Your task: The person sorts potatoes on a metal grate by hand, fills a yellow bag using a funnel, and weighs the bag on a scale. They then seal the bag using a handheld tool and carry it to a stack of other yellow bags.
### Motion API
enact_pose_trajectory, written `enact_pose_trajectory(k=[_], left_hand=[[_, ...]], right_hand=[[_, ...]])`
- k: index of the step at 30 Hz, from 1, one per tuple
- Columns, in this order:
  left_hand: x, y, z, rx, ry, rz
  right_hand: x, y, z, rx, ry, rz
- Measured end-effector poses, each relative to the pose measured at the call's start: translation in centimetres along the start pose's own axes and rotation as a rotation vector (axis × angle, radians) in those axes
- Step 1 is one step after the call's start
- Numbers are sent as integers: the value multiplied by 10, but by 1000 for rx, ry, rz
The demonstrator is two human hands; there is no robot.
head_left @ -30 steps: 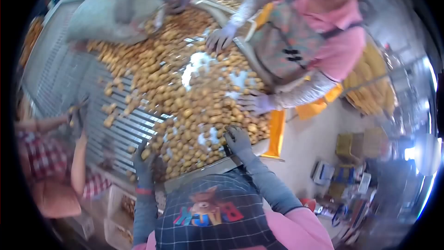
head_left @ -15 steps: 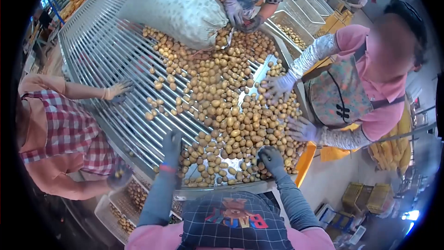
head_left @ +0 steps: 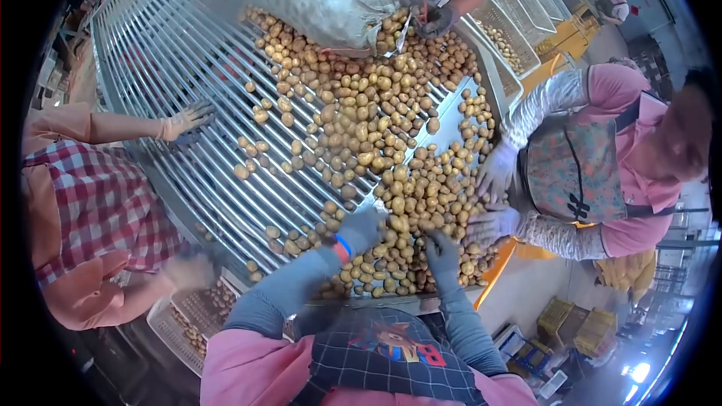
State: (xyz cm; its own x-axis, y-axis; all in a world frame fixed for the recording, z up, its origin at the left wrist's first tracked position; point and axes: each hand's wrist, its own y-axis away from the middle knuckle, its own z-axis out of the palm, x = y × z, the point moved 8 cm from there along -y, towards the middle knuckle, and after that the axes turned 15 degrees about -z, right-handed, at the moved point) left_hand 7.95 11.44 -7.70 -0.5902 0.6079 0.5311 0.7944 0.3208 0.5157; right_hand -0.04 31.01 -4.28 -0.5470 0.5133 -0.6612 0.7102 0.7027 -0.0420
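Many small round potatoes [head_left: 406,195] lie heaped over the metal roller table. My left hand [head_left: 361,230], in a grey glove with a blue and red band at the wrist, is over the middle of the heap; motion smears its fingers. Closer to the front right edge, my right hand [head_left: 442,252], also gloved in grey, rests among the potatoes. Its fingers look apart and point away from me, with nothing visible held in them.
Co-workers' hands are at the left rollers [head_left: 184,124] and the heap's right side [head_left: 492,222]. Across the table, another person's gloved hands are at the mouth of a large pale sack [head_left: 316,0]. White crates [head_left: 500,37] stand beyond the right edge.
My left hand has moved right from the rollers onto the potatoes. My right hand's fingers have spread from a closed shape. The right co-worker's hands are closer together, and the view has shifted.
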Motion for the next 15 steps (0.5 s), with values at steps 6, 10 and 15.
enact_pose_trajectory(k=[6,10,15], left_hand=[[-9,70,63,-68,441,82],[-42,80,48,-284,1024,-51],[-102,64,-78,32,1497,-283]], right_hand=[[-60,-163,16,-99,-93,-203],[-94,-262,70,-128,-157,-314],[-149,-205,141,-480,590,-546]])
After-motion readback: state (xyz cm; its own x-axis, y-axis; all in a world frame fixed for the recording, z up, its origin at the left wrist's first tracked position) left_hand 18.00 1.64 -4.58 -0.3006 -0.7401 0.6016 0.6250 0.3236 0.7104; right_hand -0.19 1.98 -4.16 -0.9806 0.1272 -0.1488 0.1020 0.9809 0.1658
